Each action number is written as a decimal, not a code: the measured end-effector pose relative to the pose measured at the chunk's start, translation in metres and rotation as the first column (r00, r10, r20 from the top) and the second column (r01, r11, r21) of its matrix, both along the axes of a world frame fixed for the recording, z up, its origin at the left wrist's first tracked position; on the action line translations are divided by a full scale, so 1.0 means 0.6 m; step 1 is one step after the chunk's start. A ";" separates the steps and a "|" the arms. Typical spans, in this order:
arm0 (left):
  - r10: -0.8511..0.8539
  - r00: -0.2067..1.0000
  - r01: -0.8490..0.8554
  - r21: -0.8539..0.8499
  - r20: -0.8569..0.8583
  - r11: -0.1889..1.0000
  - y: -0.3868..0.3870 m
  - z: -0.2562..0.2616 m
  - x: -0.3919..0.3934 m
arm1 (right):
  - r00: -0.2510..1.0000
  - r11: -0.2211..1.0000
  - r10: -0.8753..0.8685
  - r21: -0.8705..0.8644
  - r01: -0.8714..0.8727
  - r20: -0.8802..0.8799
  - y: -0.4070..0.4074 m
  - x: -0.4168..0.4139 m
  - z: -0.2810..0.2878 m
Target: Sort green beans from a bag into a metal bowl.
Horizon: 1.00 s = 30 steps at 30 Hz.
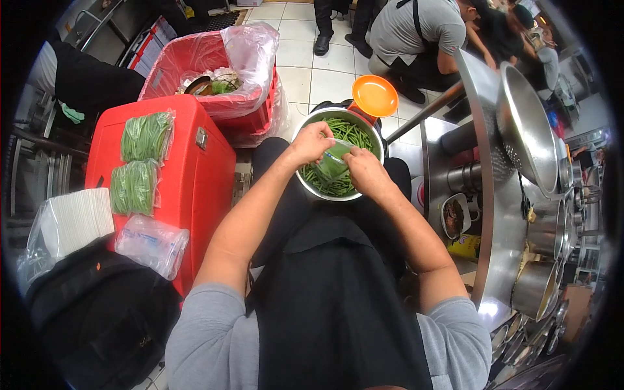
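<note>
Between my knees stands a round metal pot point(380, 151) filled with cut green beans point(345, 127). Over it, my left hand point(312, 142) pinches one side of the mouth of a clear plastic bag point(333, 163). My right hand point(363, 168) grips the bag's other side. Green shows through the bag; whether beans are inside or only beneath it I cannot tell. To my left, two clear bags of green beans point(147, 136) lie on a red cooler box point(195, 165). A bundle of folded plastic bags point(152, 243) rests near them.
An orange plate point(375, 95) sits at the pot's far rim. Beyond the cooler is a red crate point(165, 63) lined with plastic. A steel table point(497, 234) with a large colander point(529, 126) runs along my right. A black bag point(97, 312) lies at left; a person point(424, 29) crouches ahead.
</note>
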<state>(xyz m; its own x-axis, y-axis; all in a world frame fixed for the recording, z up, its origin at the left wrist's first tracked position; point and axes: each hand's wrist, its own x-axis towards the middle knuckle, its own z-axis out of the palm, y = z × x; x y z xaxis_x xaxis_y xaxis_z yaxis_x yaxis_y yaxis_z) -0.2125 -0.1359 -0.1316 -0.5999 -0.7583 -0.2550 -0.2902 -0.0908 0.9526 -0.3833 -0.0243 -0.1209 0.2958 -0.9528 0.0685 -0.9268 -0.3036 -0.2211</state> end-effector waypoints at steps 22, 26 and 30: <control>0.146 0.954 -0.097 0.192 -0.261 0.977 0.012 0.019 0.053 | 0.974 0.993 -0.064 -0.083 0.084 0.218 0.006 0.014 0.013; 0.136 0.924 -0.090 0.141 -0.357 0.986 0.021 0.081 0.050 | 0.894 0.852 -0.050 -0.448 0.271 0.446 0.022 0.023 0.070; 0.038 0.936 0.049 0.238 -0.349 0.970 0.027 0.075 0.011 | 0.792 0.960 -0.100 -0.151 0.235 0.602 0.009 -0.009 0.010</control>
